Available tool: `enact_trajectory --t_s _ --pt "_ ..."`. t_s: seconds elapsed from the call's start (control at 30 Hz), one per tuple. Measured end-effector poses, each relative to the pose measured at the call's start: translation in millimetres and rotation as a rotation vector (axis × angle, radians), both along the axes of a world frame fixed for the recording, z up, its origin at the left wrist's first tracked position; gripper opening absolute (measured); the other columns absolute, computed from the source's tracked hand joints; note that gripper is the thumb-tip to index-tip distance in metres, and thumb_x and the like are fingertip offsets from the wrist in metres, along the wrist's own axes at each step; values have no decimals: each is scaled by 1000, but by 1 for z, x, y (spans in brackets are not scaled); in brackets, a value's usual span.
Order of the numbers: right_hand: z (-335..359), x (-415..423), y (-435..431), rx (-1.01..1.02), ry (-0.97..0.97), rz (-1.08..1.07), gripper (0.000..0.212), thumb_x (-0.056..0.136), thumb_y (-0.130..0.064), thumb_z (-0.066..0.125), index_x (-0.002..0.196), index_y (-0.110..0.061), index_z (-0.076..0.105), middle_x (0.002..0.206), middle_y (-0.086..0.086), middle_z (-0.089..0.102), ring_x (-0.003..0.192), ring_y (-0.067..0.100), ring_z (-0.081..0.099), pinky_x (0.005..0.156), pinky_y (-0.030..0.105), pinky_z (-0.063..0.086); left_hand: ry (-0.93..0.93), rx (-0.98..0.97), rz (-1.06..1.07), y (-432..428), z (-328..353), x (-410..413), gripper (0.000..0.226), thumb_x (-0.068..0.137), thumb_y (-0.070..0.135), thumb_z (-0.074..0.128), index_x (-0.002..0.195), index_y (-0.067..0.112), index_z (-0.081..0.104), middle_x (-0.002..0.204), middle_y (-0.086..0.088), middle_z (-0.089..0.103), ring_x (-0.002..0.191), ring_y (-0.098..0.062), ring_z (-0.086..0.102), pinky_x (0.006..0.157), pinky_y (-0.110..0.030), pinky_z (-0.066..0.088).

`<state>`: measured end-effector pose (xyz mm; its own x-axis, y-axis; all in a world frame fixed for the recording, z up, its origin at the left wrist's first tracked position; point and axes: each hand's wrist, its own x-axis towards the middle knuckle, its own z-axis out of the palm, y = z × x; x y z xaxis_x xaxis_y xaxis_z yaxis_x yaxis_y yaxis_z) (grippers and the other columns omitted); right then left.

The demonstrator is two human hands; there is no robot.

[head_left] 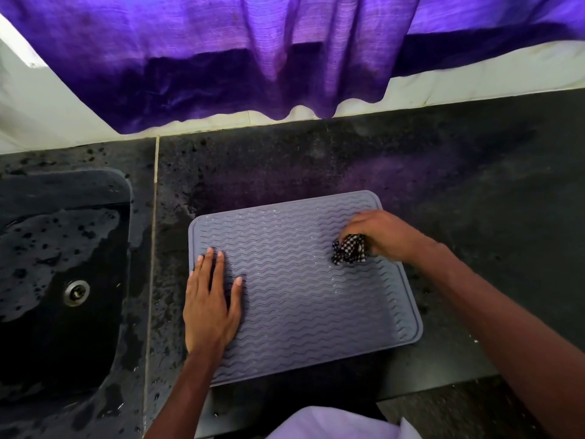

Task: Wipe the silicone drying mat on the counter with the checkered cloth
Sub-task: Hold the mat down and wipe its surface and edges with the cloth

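Observation:
A grey silicone drying mat (304,299) with wavy ridges lies flat on the dark stone counter (474,185). My left hand (210,299) rests flat on the mat's left side, fingers straight and spread. My right hand (384,234) grips a bunched black-and-white checkered cloth (349,253) and holds it down on the mat near its upper right corner. Part of the cloth is hidden under my fingers.
A dark, wet sink (60,280) with a metal drain (76,292) is set into the counter left of the mat. A purple curtain (253,58) hangs over the white ledge behind. The counter's front edge runs just below the mat.

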<state>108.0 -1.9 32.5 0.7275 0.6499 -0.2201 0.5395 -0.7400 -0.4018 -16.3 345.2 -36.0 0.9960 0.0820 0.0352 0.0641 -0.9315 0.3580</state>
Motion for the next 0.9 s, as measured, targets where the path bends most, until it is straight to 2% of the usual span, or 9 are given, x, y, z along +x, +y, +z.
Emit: enact_trajectory --t_s 0.13,0.2,0.3,0.4,0.53,0.63,0.77,0.83,0.9 --pt "4 6 -22 14 137 1 34 73 -5 77 100 -25 76 100 -9 73 100 12 65 93 34 51 1 10 6 0 -1 1 68 100 52 28 154 10 33 162 -7 29 151 -25 24 123 -43 22" --pt "9 8 -35 -6 194 -11 33 70 0 75 94 -23 77 96 -9 74 95 10 67 91 34 53 2 6 10 0 -1 1 68 100 51 29 154 10 33 162 -7 29 151 -24 24 123 -42 22" --pt "22 16 -53 -142 227 -27 40 64 8 70 91 -20 79 97 -4 76 95 14 70 89 34 54 -7 4 14 0 -1 1 67 100 50 30 154 10 34 162 -7 30 151 -24 24 123 -42 22" --pt "38 26 -70 -308 180 12 45 67 6 65 98 -23 78 104 -4 75 101 18 68 91 33 51 -12 4 12 0 -1 2 67 100 49 31 153 9 34 162 -7 30 151 -24 24 123 -42 22" --pt "56 19 -58 -90 -5 39 41 67 1 75 99 -24 78 100 -4 75 95 22 68 88 39 53 -11 8 15 -1 -1 2 67 100 49 32 154 10 34 162 -6 30 151 -24 25 123 -42 22" --pt "48 8 -25 34 -71 157 37 64 -6 81 97 -22 78 98 -6 75 92 17 68 88 33 51 -18 5 14 1 -2 2 67 100 51 31 154 11 33 162 -6 30 151 -23 25 124 -41 22" --pt "25 3 0 -62 22 266 43 64 1 70 100 -21 78 105 -5 74 105 18 64 101 28 35 -52 -6 6 2 -5 2 64 100 47 36 152 9 37 161 -7 32 150 -25 27 122 -45 26" --pt "23 6 -6 -85 80 299 44 63 5 67 98 -19 78 103 -4 75 103 18 66 102 27 37 -68 -4 0 2 -7 2 63 100 46 38 152 9 38 161 -7 33 150 -25 28 121 -45 27" --pt "27 13 -20 -116 139 321 44 59 5 68 95 -18 79 100 -3 76 100 20 67 97 25 40 -78 0 0 2 -8 2 63 100 45 39 152 9 38 160 -7 33 149 -26 29 121 -45 27"
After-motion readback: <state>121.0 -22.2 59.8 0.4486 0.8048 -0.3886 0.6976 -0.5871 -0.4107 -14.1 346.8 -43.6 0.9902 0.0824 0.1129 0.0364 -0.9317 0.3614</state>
